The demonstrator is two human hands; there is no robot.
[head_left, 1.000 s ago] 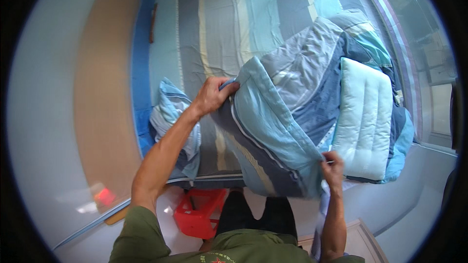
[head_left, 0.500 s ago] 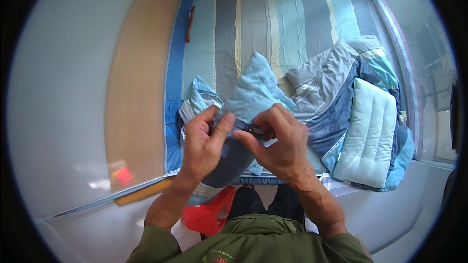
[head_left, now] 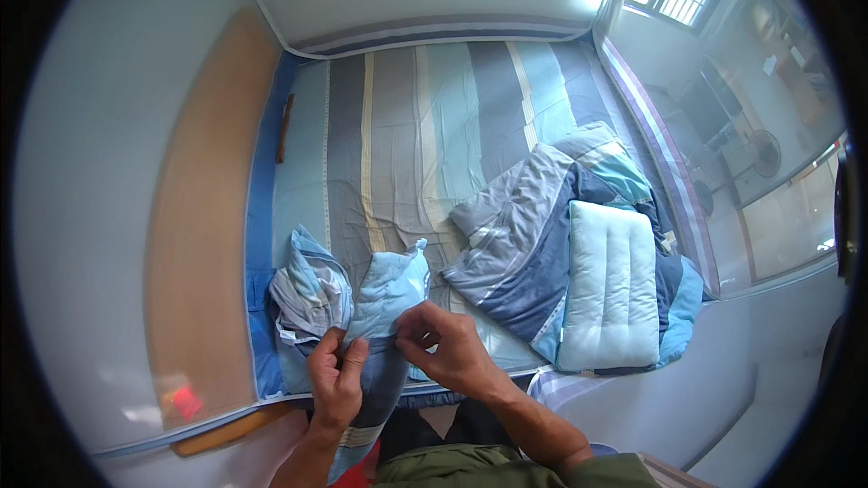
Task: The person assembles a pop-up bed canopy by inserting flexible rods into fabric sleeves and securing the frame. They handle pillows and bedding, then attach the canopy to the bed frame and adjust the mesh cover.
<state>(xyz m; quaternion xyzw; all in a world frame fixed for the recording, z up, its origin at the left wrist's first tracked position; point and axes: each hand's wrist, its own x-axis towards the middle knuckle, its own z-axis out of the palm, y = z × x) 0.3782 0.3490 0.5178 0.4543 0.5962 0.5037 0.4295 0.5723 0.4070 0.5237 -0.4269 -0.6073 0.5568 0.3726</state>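
**Hands drop to the bed's near edge, pillow now lying flat**

Your hands have come lower and closer to you than half a second ago, and the light blue pillow (head_left: 391,285) you held bunched up between them now lies stretched out on the striped sheet (head_left: 425,126), its far corners pointing away from you. A second ago your arms were wide apart, gripping the big quilt; that quilt (head_left: 542,235) now rests in a heap on the right side of the bed, apart from your hands.

Your left hand (head_left: 336,381) curls around the near end of the pillow where it runs into a darker blue-grey cover, fingers folded over the fabric and thumb pressed on top. Your right hand (head_left: 449,350) sits just beside it, fingertips drawn together and pinching the pillow's edge. The two hands are close but do not touch.

The pillow lies at the bed's near left corner, its lower end hanging over the edge toward you. Touching its left side is a crumpled bundle of striped blue fabric (head_left: 309,294). A white quilted pillow (head_left: 610,294) lies on top of the heaped quilt, well to the right. The wooden bed frame (head_left: 194,244) runs along the left side, and a red object (head_left: 362,474) shows just below your left wrist.
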